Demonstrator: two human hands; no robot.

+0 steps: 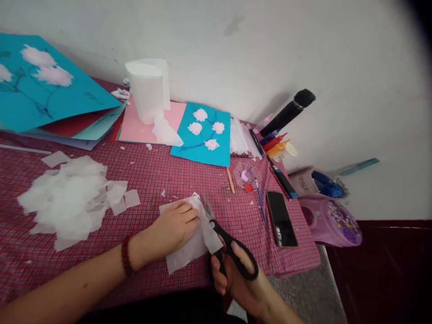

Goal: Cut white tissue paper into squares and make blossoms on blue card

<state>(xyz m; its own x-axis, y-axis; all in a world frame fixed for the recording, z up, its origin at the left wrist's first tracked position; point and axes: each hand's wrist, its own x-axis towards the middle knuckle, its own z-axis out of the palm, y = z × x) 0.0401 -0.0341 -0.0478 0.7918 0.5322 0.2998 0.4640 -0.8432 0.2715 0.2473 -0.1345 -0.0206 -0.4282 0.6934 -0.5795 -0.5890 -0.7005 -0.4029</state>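
My left hand [173,227] rests on a sheet of white tissue paper [189,249] on the red checked tablecloth [141,177], fingers curled and pressing its upper edge. My right hand [238,276] grips black-handled scissors [232,254] with fingers through the loops. The blades [206,209] are partly apart and cut into the tissue just right of my left fingers.
A pile of cut tissue squares [67,195] lies at left. Behind are blue card with tissue flowers [204,135], a tissue roll [146,92], stacked coloured card [50,85], a paint palette [247,174], brush [260,202], phone [281,219], paint tubes [275,143], and a pink container [332,220] off the table's right edge.
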